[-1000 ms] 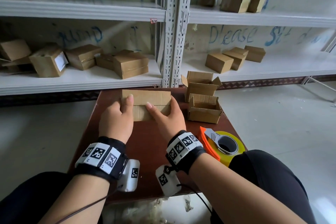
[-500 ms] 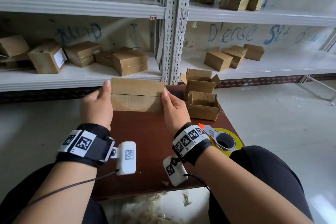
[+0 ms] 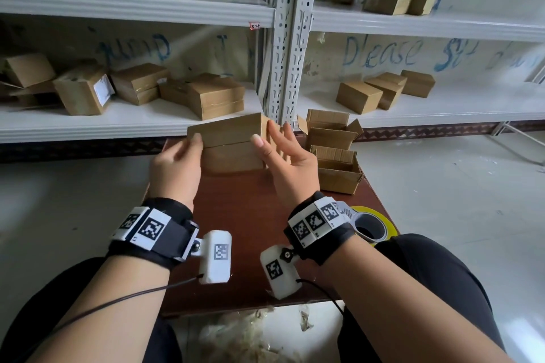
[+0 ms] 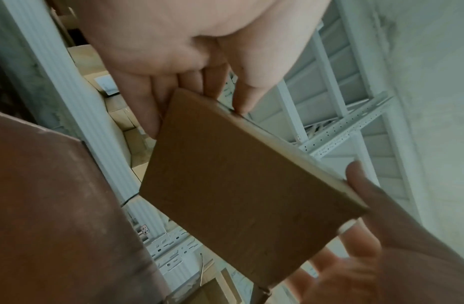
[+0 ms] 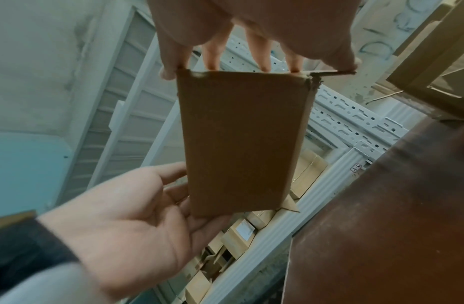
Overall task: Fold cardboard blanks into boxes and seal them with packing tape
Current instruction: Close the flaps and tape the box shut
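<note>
I hold a small closed cardboard box (image 3: 230, 141) in the air above the brown table (image 3: 244, 215). My left hand (image 3: 188, 150) grips its left end, thumb on the near face and fingers behind. My right hand (image 3: 275, 147) touches the right end with straight, spread fingers, thumb on the near face. The left wrist view has the box (image 4: 241, 185) under my left hand's fingers (image 4: 194, 82), with my right hand (image 4: 381, 236) blurred at its far end. In the right wrist view my right fingertips (image 5: 262, 65) meet the box's (image 5: 241, 139) end edge. A yellow tape roll (image 3: 370, 225) in its dispenser lies at the table's right edge.
Two open-topped boxes (image 3: 336, 168) (image 3: 328, 130) stand on the table's far right. White metal shelving (image 3: 289, 53) behind the table carries several finished boxes (image 3: 216, 96). Pale floor lies on both sides, with packing scraps (image 3: 244, 336) under the table's near edge.
The box has risen off the table and turned so that its right end swings away from me. My right hand has opened from gripping the box to touching its right end.
</note>
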A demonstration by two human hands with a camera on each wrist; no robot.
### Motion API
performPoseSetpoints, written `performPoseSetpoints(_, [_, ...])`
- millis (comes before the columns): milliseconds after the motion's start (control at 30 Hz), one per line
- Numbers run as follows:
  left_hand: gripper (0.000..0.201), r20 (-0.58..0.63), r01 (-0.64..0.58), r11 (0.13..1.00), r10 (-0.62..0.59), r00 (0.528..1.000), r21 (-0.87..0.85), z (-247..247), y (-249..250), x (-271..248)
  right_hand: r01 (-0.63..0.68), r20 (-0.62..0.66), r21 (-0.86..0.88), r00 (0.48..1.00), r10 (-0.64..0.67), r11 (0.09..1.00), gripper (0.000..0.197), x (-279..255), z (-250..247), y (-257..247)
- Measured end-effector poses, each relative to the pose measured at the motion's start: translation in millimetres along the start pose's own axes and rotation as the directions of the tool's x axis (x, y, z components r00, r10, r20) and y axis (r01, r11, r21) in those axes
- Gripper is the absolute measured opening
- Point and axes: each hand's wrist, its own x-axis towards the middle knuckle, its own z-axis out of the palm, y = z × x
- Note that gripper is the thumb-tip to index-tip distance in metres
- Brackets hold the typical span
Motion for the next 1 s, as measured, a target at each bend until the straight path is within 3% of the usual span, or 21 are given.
performPoseSetpoints(33, [0.007,0.027,-0.039,0.999,0.038,0.999,0.022,0.1,1.6,-4.3,-0.004,-0.009,0.008,1.000,0.004,1.000,0.056,2.5,-2.8,-1.0])
performPoseSetpoints(100, [0.039,0.090,-0.149,0.986,0.142,0.986,0.079,-0.8,4.3,-11.5,-0.037,-0.052,0.034,0.998,0.038,0.999,0.051,8.8,-9.6,0.4])
performPoseSetpoints(167, [0.044,0.166,-0.256,0.960,0.236,0.958,0.112,-3.4,7.3,-17.3,-0.108,-0.125,0.085,0.985,0.118,0.991,0.050,14.9,-15.2,3.7])
performPoseSetpoints(233, [0.050,0.223,-0.301,0.943,0.266,0.938,0.141,-5.8,8.1,-20.3,-0.209,-0.209,0.143,0.949,0.236,0.967,0.067,19.9,-20.4,6.9])
performPoseSetpoints(300, [0.064,0.252,-0.351,0.921,0.304,0.919,0.169,-4.2,7.8,-21.4,-0.274,-0.233,0.070,0.931,0.282,0.959,0.057,24.1,-24.4,7.9])
performPoseSetpoints(400, [0.073,0.250,-0.363,0.907,0.309,0.918,0.213,-2.7,7.0,-22.8,-0.299,-0.275,0.014,0.916,0.291,0.954,0.035,27.0,-23.8,9.3])
performPoseSetpoints(467, [0.055,0.229,-0.351,0.914,0.304,0.925,0.202,-2.6,2.0,-18.7,-0.300,-0.256,0.058,0.918,0.305,0.952,0.049,28.3,-21.8,11.4])
performPoseSetpoints(533, [0.049,0.184,-0.322,0.922,0.286,0.941,0.214,-3.3,-2.0,-12.7,-0.284,-0.168,0.085,0.941,0.294,0.955,0.039,25.3,-16.7,11.7])
performPoseSetpoints(600, [0.058,0.116,-0.277,0.931,0.255,0.960,0.239,-4.4,-1.2,-6.8,-0.256,-0.063,0.087,0.963,0.262,0.963,0.030,19.6,-12.3,10.0])
performPoseSetpoints(733, [0.056,0.023,-0.163,0.964,0.162,0.987,0.211,-5.7,1.1,3.7,-0.176,0.057,0.045,0.983,0.173,0.983,0.044,10.3,-3.9,11.5])
performPoseSetpoints(867, [0.060,0.067,-0.168,0.953,0.156,0.986,0.254,-6.2,-2.6,6.6,-0.115,0.018,0.033,0.993,0.114,0.993,0.042,5.3,-7.3,17.5])
performPoseSetpoints(1000, [0.068,0.244,-0.293,0.905,0.222,0.944,0.307,-7.0,-2.5,1.9,-0.171,-0.121,0.017,0.978,0.172,0.985,0.032,13.9,-18.7,16.7])
